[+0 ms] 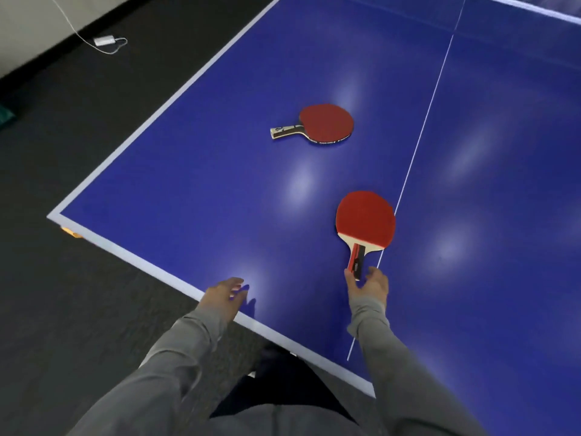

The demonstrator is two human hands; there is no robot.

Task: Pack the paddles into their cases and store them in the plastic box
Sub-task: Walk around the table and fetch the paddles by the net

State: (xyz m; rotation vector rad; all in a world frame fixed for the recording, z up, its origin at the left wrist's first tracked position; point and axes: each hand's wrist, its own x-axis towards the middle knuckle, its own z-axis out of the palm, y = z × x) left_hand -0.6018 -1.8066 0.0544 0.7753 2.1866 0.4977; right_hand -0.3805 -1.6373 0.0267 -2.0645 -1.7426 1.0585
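My right hand (367, 286) pinches the butt of the black-and-red handle of the nearer red-rubbered wooden paddle (365, 220); thumb on one side, fingers curled round the other. Its round blade points away from me, beside the thin white centre line (430, 105) of the glossy blue table-tennis table (220, 190). Whether the blade rests on the surface or is just off it, I cannot tell. The second red paddle with a pale and black handle (325, 124) lies flat farther out, well apart, handle pointing left. My left hand (223, 295) holds nothing, fingers loose, over the table's white near edge. Grey sleeves cover both arms. Out left, a white power adapter with cable (105, 41) lies on dark carpet (63, 121).
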